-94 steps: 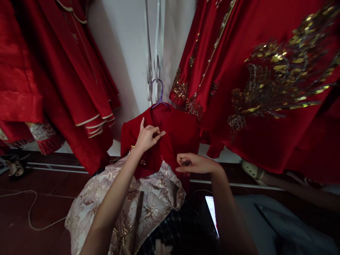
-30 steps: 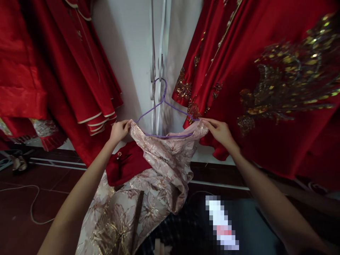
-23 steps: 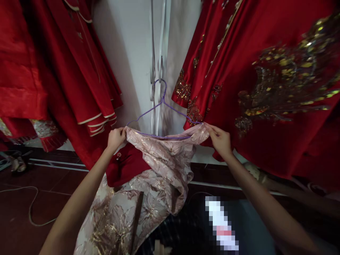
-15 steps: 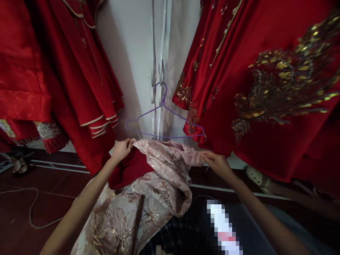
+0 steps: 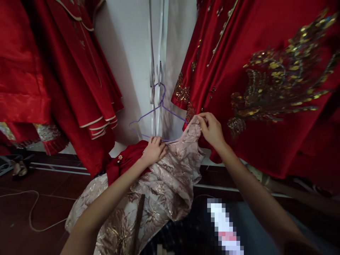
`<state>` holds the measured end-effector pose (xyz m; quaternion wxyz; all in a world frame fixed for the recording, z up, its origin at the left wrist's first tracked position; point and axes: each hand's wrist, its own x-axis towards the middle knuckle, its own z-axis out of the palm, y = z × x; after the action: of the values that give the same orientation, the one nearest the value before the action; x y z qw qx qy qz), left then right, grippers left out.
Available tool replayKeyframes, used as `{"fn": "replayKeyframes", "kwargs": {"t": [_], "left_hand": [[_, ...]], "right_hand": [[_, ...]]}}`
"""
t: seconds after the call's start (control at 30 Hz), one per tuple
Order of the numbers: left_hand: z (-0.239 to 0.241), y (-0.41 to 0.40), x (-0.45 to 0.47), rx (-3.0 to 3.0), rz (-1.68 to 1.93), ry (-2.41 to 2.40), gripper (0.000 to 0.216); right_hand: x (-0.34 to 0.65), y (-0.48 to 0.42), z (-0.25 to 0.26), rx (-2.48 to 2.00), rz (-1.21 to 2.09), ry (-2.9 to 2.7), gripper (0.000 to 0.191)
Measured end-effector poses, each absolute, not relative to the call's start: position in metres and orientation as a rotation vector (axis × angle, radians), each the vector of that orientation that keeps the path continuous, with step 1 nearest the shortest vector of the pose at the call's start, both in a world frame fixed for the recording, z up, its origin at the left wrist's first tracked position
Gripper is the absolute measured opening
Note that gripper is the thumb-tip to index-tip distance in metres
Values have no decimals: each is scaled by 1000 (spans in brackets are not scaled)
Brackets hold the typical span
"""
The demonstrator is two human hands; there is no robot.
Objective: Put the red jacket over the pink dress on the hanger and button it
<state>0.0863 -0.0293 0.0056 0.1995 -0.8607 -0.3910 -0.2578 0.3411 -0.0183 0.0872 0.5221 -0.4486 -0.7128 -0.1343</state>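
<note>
A pale pink floral brocade dress [image 5: 170, 180] with gold threads is bunched in front of me. A red cloth part [image 5: 130, 156] with a small flower-shaped ornament lies along its left side. My right hand [image 5: 212, 131] pinches the dress's raised shoulder, which covers the right end of a purple hanger [image 5: 161, 103]. At the middle of the dress's upper edge, my left hand [image 5: 154, 150] is closed on the fabric, close to the hanger's bottom bar. The hanger's left arm is bare, and its hook hangs among thin white straps [image 5: 160, 46].
Red garments [image 5: 79, 78] hang on the left. To the right hangs a red gown [image 5: 260, 141] with gold sequin embroidery. A white cable [image 5: 34, 212] crosses the dark tiled floor at lower left, near shoes [image 5: 20, 168]. Low pale rails [image 5: 61, 168] run behind.
My right hand has raised the dress's shoulder up over the hanger's right end. My left hand has moved right, from the dress's left edge to the middle of its upper edge.
</note>
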Motion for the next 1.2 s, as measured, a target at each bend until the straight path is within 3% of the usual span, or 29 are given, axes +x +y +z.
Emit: {"fn": "replayKeyframes", "kwargs": {"t": [0.27, 1.2], "left_hand": [[1, -53, 76, -2292, -774, -1139, 23], [2, -50, 76, -2341, -772, -1211, 26]], "right_hand": [[401, -6, 58, -1314, -308, -1465, 28], [400, -16, 70, -1220, -355, -1496, 31]]}}
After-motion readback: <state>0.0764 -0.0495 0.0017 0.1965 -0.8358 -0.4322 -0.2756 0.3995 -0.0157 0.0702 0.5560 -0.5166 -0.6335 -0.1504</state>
